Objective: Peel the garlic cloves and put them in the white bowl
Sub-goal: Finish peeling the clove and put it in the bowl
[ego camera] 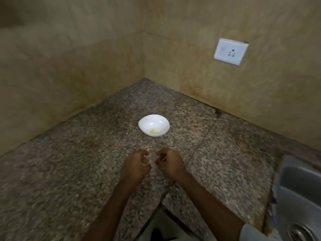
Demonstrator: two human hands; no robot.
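The white bowl point(150, 122) stands on the granite counter point(78, 153) towards its back corner, with something pale yellow, too blurred to identify, in its bottom. Nearer the front edge both hands hover close together, fingers curled: the left hand point(137, 165) pinches a small pale garlic clove point(145, 160), the right hand point(171, 162) nips a sliver of garlic skin point(164, 158). A steel sink point(298, 193) sits at the counter's right edge.
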